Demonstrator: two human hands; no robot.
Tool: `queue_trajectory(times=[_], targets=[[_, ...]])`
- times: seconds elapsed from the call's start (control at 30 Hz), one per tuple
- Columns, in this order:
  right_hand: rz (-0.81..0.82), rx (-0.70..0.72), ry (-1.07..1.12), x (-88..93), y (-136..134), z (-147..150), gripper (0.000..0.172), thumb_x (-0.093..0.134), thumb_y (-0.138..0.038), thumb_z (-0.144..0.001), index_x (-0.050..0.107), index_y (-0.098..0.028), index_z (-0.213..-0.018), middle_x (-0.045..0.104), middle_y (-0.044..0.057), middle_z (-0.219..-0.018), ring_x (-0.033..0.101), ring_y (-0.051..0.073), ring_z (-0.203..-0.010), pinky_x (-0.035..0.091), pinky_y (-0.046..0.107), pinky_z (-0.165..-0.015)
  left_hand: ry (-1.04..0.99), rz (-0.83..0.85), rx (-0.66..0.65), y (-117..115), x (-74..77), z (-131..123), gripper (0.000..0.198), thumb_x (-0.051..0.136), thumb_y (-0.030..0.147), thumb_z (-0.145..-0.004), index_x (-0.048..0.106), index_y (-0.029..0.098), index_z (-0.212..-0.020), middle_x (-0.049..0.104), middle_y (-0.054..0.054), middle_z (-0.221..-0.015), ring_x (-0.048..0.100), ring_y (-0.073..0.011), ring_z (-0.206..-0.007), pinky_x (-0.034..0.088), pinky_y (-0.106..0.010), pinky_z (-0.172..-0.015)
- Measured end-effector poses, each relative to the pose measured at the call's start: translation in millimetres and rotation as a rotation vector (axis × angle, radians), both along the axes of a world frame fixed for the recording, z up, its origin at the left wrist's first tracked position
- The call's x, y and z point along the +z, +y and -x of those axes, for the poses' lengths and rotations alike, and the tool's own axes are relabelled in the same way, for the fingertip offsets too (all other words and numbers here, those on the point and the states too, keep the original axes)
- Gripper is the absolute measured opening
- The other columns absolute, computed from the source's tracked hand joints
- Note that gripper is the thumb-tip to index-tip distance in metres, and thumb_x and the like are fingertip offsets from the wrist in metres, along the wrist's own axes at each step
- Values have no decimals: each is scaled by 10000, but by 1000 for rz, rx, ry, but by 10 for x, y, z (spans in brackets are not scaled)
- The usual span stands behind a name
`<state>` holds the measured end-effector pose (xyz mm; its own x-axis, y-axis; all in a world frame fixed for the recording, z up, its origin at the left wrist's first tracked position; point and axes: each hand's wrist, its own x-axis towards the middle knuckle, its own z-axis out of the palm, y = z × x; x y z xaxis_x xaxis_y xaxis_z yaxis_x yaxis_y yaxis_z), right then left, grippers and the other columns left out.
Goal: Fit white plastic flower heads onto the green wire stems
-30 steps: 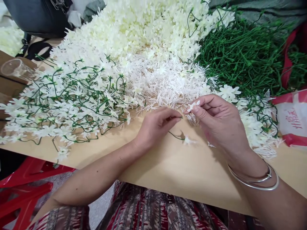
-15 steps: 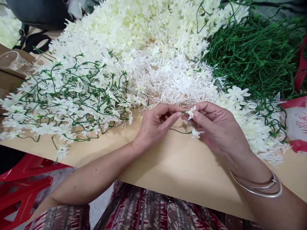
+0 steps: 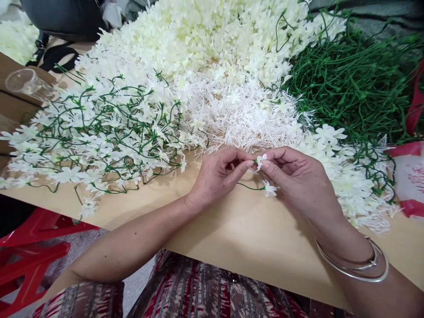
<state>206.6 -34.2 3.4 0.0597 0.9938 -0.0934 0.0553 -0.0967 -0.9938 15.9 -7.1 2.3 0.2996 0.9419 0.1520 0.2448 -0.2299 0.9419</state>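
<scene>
My left hand [image 3: 217,176] pinches a thin green stem [image 3: 250,187] between thumb and forefinger. A small white flower [image 3: 270,189] hangs at the stem's lower end. My right hand [image 3: 300,181] pinches another small white flower [image 3: 261,160] against the tip of the same stem, fingertips of both hands almost touching. Both hands hover just above the tan board [image 3: 232,238]. Two silver bangles [image 3: 359,265] circle my right wrist.
Finished flower stems [image 3: 99,141] lie heaped at left, loose cream petals [image 3: 205,39] at the back, spiky white centres [image 3: 241,115] in the middle, bare green stems [image 3: 347,84] at right. A clear cup [image 3: 28,84], red stool [image 3: 33,256] and red-white bag [image 3: 410,176] sit at the edges.
My hands came together: the right hand brought its flower to the stem tip held by the left. The stem with its lower flower lifted slightly off the board.
</scene>
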Motion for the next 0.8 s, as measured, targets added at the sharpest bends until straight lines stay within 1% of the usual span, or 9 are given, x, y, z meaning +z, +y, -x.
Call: queue_trajectory(times=[0.13,0.23,0.47,0.6,0.67,0.73,0.8], targets=[[-8,33,-10,19,1,7,102,848,-307,-854,764,-247,-856,704,-13,-723,605,133,-606,496,259,-530,35,-37,-15,-6,4,2,134,705,294,-994,766,230,-893,773,-47,-860,645,-162,-755,505,-306,-765],[1,69,-8,27,8,5,119,839,-321,-860,756,-237,-852,710,-6,-730,621,135,-610,511,258,-532,30,-48,-29,-8,-26,6,131,706,274,-995,754,222,-885,774,-44,-856,658,-152,-753,511,-293,-761],[54,85,-1,76,44,48,155,851,-328,-851,732,-230,-830,680,-14,-679,611,130,-602,509,255,-551,0,-134,-34,1,-121,3,171,686,317,-1011,752,178,-938,786,-56,-850,685,-151,-740,521,-278,-699],[87,74,91,44,78,21,201,894,-370,-809,747,-235,-831,689,-15,-713,580,119,-589,483,253,-526,-24,-68,-10,-14,-110,-26,167,703,324,-1003,768,186,-935,795,-60,-865,701,-147,-760,546,-267,-704],[112,89,152,23,100,-17,242,914,-419,-788,756,-245,-846,694,-15,-728,569,119,-582,470,259,-512,-62,-29,-4,-32,-101,-46,149,714,323,-993,775,188,-978,805,-66,-902,709,-146,-777,561,-266,-715],[123,106,198,5,120,-57,278,934,-460,-764,764,-256,-846,707,-8,-753,592,129,-616,500,272,-548,-90,-3,2,-51,-97,-62,156,723,325,-984,778,186,-1026,812,-76,-944,711,-149,-786,571,-274,-726],[119,111,217,-13,134,-89,302,956,-480,-735,766,-264,-827,737,9,-818,647,153,-702,558,305,-642,-101,7,5,-66,-100,-71,159,716,319,-987,778,180,-1031,815,-83,-958,710,-151,-792,570,-282,-735]])
